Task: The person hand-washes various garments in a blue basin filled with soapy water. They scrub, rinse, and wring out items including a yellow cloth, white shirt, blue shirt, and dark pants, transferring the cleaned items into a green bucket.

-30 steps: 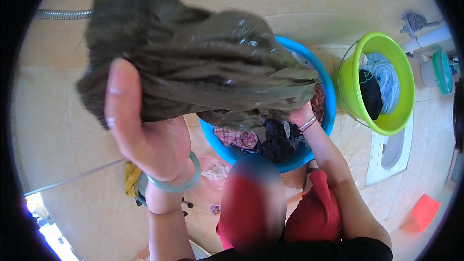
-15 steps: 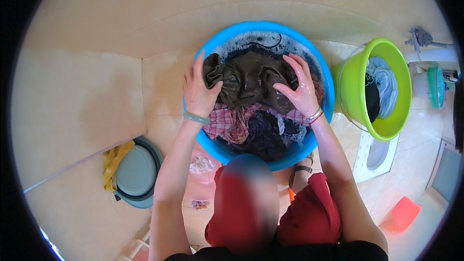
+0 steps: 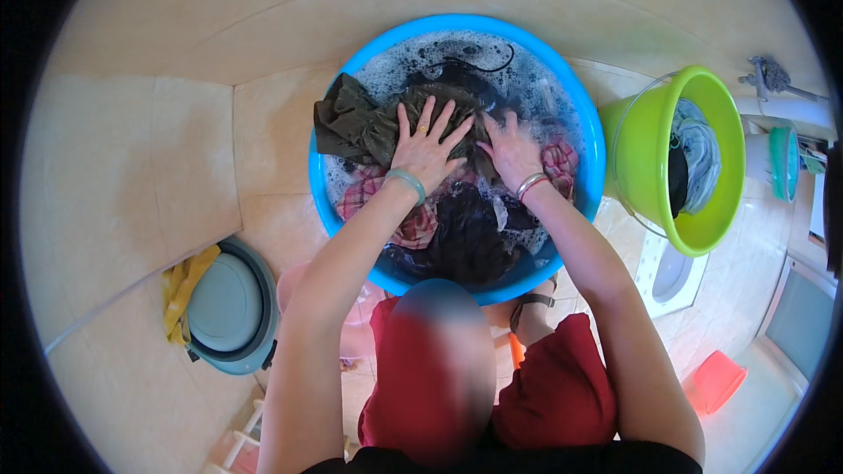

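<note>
A big blue basin [image 3: 594,167] holds soapy water and soaking clothes. My left hand [image 3: 424,156] lies flat with fingers spread on a wet dark olive garment [image 3: 373,132], part of which hangs over the basin's left rim. Beside it, my right hand [image 3: 514,156] presses down at the garment's right end, its fingers apart and the tips partly hidden in the water. Below my hands are a pink checked cloth [image 3: 413,226] and a dark garment [image 3: 470,233]. A thin black cord [image 3: 492,67] floats in the suds near the far rim.
On the right stands a lime-green bucket [image 3: 716,228] with light blue and black clothes, near a squat toilet [image 3: 672,276]. A red plastic container [image 3: 717,382] is at lower right. At left, a grey-green folding basin [image 3: 230,298] has a yellow cloth [image 3: 184,290] over its edge.
Both hands have come inward from the garment's two ends and now press on it near the basin's middle. The garment has flattened and shifted left over the rim.
</note>
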`<state>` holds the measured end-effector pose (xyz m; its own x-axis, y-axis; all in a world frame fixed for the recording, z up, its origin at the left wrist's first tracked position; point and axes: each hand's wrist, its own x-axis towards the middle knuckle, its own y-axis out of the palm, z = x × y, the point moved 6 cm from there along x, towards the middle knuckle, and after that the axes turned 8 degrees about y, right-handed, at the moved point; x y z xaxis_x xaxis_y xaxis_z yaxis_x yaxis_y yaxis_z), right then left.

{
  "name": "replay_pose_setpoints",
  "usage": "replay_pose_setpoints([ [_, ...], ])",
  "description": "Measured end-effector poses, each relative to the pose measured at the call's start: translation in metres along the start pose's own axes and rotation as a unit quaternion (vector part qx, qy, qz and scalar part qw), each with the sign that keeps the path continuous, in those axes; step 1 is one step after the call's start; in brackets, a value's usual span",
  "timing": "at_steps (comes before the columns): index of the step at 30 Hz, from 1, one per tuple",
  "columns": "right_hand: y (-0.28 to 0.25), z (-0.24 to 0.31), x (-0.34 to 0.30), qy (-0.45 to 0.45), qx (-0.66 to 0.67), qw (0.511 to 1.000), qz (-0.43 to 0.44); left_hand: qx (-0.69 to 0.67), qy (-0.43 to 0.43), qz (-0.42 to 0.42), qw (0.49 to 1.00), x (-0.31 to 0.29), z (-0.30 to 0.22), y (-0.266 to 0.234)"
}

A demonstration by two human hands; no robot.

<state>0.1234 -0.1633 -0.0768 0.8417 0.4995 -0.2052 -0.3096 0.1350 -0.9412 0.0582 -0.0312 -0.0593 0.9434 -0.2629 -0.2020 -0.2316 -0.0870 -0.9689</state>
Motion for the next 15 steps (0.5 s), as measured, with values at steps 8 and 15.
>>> replay_pose_setpoints([
  [8, 0.049, -0.022, 0.027, 0.035, -0.073, 0.992, 0.093, -0.028, -0.034, 0.099, 0.994, 0.023, 0.005, 0.014],
  [15, -0.063, 0.004, -0.02, -0.045, 0.165, 0.958, -0.232, -0.813, -0.29, -0.233, 0.447, -0.042, -0.037, -0.008],
])
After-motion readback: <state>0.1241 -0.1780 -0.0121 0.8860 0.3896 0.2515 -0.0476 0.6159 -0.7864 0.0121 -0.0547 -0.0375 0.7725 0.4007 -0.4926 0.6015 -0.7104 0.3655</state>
